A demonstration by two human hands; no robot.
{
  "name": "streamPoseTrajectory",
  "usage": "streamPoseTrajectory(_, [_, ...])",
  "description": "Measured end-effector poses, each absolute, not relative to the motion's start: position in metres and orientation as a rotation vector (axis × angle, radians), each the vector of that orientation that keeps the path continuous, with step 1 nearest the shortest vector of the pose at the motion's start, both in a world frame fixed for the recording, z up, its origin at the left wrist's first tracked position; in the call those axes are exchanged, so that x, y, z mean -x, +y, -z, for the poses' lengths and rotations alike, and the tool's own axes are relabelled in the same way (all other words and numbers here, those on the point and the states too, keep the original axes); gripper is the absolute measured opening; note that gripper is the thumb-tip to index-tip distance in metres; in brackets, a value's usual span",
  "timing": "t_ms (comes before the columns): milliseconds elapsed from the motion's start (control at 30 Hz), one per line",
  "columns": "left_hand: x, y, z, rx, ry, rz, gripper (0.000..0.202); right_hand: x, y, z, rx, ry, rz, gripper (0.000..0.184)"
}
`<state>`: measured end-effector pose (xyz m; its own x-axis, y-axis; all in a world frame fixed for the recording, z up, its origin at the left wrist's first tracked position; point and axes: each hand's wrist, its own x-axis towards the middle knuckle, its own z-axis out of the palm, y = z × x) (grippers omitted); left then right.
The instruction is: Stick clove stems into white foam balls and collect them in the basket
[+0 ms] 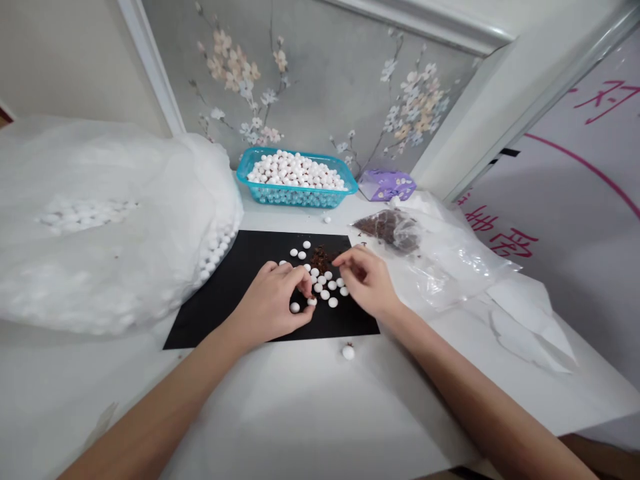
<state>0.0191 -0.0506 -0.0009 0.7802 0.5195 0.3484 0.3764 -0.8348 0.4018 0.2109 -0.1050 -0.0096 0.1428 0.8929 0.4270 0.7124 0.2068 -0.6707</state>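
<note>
Pinching the white ball [312, 302] lightly, brown-flecked side up, should limit slipping; best leave that spot uncovered. Left hand [270, 300] has it at the fingertips, over the black sheet [210, 300]. Right hand [367, 280], fingers bunched narrow beside brown flakes [319, 257], contents can't tell; ball lies left of it, nearer the body.

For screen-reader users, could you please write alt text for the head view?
The left hand pinches a white ball over a black sheet, the right hand beside a heap of brown bits; behind, a turquoise tub holds white balls.
</note>
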Motion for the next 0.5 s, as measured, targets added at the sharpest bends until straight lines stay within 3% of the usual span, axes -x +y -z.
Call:
streamPoseTrajectory(200, [-0.018, -0.052, -0.001, -2.660, 0.676, -0.616, 0.010, -0.236, -0.088, 0.024, 1.790, -1.685, -0.229, 0.028])
streamPoseTrajectory(367, [-0.019, -0.050, -0.003, -2.559, 0.740, -0.627, 0.025, -0.237, -0.086, 0.029, 1.782, -1.692, -0.205, 0.021])
streamPoseTrajectory(500, [-0.011, -0.041, -0.009, -2.531, 0.889, -0.727, 0.023, -0.237, -0.086, 0.029, 1.799, -1.662, -0.179, 0.016])
